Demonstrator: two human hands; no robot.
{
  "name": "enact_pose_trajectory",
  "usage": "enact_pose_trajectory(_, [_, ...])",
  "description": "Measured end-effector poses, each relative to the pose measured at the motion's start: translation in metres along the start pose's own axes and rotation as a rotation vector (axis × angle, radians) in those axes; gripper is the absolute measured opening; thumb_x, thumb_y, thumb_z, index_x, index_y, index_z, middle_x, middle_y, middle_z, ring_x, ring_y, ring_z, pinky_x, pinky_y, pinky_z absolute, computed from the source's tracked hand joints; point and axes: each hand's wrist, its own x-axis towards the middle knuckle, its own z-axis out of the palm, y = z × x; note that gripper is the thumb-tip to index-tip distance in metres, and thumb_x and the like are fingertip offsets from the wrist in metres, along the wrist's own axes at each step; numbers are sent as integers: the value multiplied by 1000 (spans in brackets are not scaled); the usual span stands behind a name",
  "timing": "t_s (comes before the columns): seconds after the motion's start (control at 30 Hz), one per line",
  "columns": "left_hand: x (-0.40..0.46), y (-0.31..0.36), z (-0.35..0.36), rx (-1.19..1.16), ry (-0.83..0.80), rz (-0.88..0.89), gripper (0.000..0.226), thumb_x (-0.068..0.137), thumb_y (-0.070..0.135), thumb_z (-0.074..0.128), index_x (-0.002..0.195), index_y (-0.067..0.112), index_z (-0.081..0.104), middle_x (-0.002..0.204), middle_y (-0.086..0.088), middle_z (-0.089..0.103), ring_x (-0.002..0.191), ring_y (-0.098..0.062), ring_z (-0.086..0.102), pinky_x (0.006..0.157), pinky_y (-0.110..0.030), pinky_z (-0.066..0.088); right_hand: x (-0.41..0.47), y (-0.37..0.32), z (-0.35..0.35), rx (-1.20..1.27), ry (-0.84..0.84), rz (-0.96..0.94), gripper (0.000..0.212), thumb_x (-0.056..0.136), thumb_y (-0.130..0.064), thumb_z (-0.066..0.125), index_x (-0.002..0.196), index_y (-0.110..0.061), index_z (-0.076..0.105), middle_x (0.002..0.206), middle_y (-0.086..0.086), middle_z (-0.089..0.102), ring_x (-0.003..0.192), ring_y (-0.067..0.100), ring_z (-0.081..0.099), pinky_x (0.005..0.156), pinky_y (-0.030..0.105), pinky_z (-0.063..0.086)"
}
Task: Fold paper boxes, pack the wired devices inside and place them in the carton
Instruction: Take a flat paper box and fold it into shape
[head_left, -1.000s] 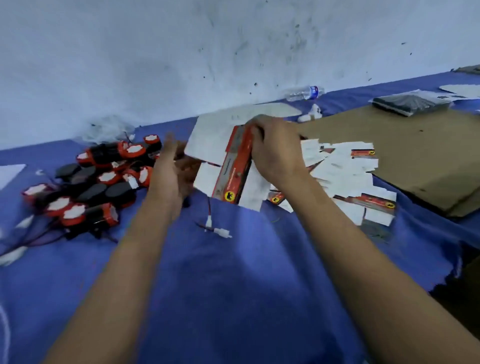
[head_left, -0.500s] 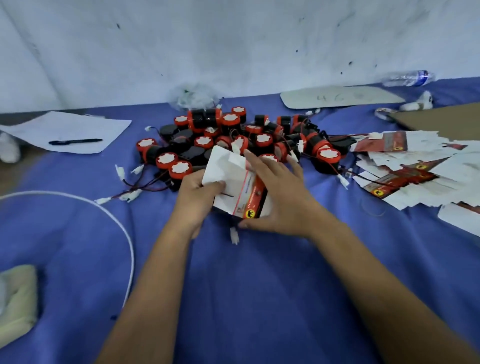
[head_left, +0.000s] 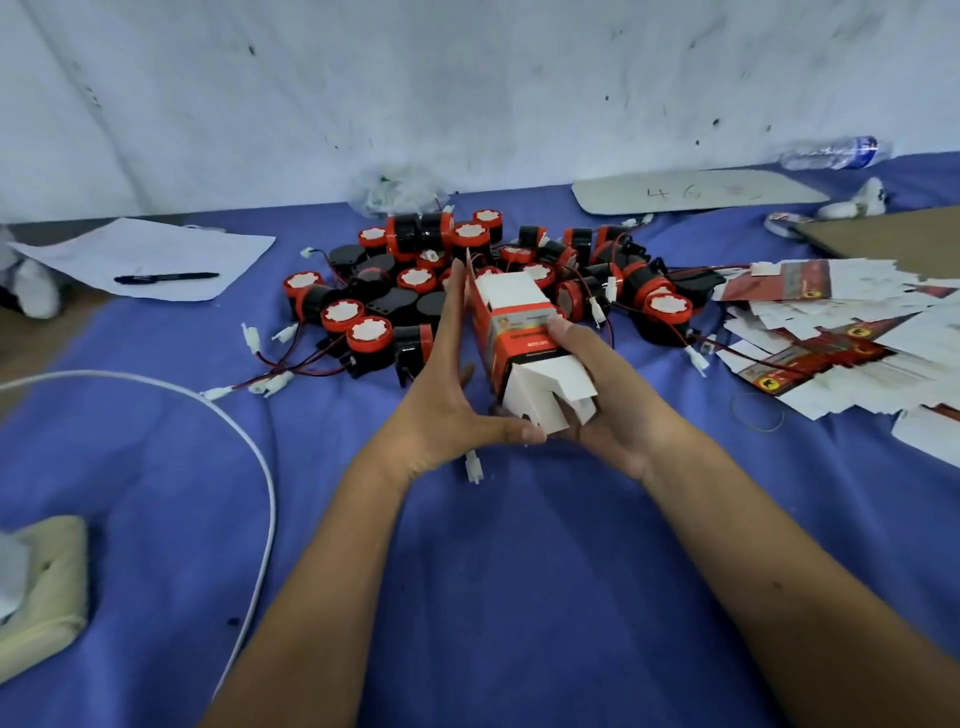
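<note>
A red and white paper box (head_left: 514, 332) is opened into a tube, its white end flaps pointing toward me. My right hand (head_left: 597, 395) grips it from the right and underneath, thumb on top. My left hand (head_left: 447, 384) lies flat against the box's left side, fingers straight, thumb touching the near flaps. Behind the box is a heap of several black and red wired devices (head_left: 410, 291) with white connectors. Flat unfolded boxes (head_left: 831, 343) are piled at the right. A white connector (head_left: 472, 465) lies on the cloth below my hands.
Blue cloth (head_left: 493, 571) covers the table. A paper sheet with a black pen (head_left: 166, 278) lies far left. A white cable (head_left: 260, 467) curves at the left, near a pale cloth (head_left: 47, 587). Brown cardboard (head_left: 893, 236), a white board (head_left: 696, 189) and a plastic bottle (head_left: 831, 151) sit at the back right.
The flat box has been opened into a tube between both hands. My view swung left from the flat box pile to the heap of devices.
</note>
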Motion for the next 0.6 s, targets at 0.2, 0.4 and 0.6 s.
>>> enact_pose_trajectory(0.2, [1, -6, 5, -1, 99, 78, 133, 66, 11, 97, 163, 36, 11, 163, 3, 36, 144, -11, 46, 106, -29, 51, -2, 0, 5, -49, -100, 12, 37, 95, -56, 54, 123, -35, 69, 122, 7, 72, 103, 24, 71, 82, 51, 59])
enact_pose_trajectory(0.4, [2, 0, 10, -262, 407, -78, 97, 69, 27, 88, 153, 24, 38, 135, 2, 67, 125, -19, 64, 96, -40, 58, 1, 3, 5, -42, -142, -100, 59, 95, -63, 47, 142, -27, 55, 132, 5, 66, 115, 26, 66, 76, 46, 61])
enact_pose_trajectory(0.6, [4, 10, 22, -533, 354, -279, 63, 87, 19, 72, 145, 9, 50, 124, -18, 70, 112, -35, 68, 80, -48, 57, 2, 8, 2, -252, -41, -324, 54, 90, -28, 70, 141, -24, 55, 133, 0, 61, 94, 17, 68, 66, 34, 54])
